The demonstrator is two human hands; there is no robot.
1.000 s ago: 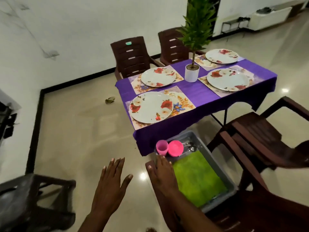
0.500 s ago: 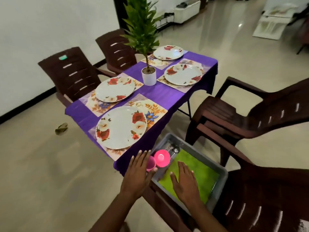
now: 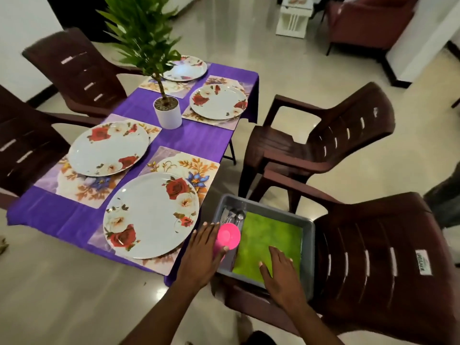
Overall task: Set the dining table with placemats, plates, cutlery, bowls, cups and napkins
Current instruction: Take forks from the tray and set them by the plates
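Note:
A grey tub (image 3: pixel 309 247) rests on a brown chair seat beside the table. It holds a pink bowl (image 3: pixel 229 236), a pink cup (image 3: pixel 218 250), cutlery (image 3: pixel 232 215) and a green napkin stack (image 3: pixel 270 236). My left hand (image 3: pixel 200 255) lies over the cup with the thumb against its side; a firm grip does not show. My right hand (image 3: pixel 281 273) rests flat on the green napkins, fingers apart. On the purple table (image 3: pixel 199 140), several floral plates sit on floral placemats, the nearest plate (image 3: pixel 149 215) just left of my left hand.
A potted plant (image 3: pixel 167 113) stands mid-table. Brown plastic chairs surround the table: one (image 3: pixel 323 145) on the right side, one (image 3: pixel 385 270) under the tub, two (image 3: pixel 74 70) on the far side. The glossy floor (image 3: pixel 74 295) lies at lower left.
The view has come closer to the table and tub. My left hand moved onto the pink cup, and my right hand slid a little further along the green napkins.

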